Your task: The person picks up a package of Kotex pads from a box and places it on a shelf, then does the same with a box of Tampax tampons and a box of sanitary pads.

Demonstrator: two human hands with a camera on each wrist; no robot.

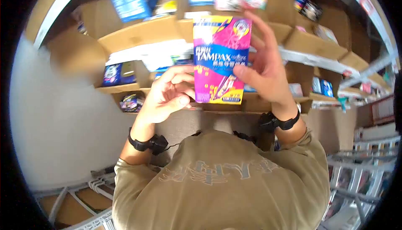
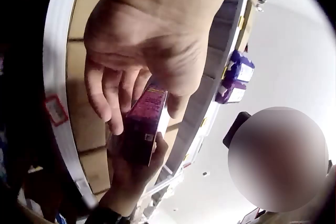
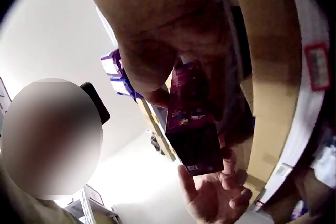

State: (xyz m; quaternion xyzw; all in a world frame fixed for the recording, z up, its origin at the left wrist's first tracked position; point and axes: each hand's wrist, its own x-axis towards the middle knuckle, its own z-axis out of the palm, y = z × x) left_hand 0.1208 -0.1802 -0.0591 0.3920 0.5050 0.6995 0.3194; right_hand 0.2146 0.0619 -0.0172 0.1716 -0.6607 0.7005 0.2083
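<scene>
A pink, blue and yellow Tampax tampon box (image 1: 221, 60) is held upright in front of the chest, its printed front up to the head camera. My right hand (image 1: 270, 68) grips its right side, thumb across the front and fingers behind. My left hand (image 1: 165, 94) is at the box's left edge, palm turned up and fingers loosely bent, the fingertips right at the cardboard. In the left wrist view, the left fingers (image 2: 102, 98) hang beside the box (image 2: 144, 121) without closing round it. The right wrist view shows the box's dark end (image 3: 197, 148) above the left palm (image 3: 212, 198).
Cardboard bins (image 1: 142, 35) line the shelves ahead, holding several packages. A blue package (image 1: 130, 3) stands at the upper left, and dark blue packs (image 1: 119, 74) lie in a lower bin. Metal racking (image 1: 364, 167) stands at the lower right. Purple packs (image 2: 236, 77) sit on a shelf edge.
</scene>
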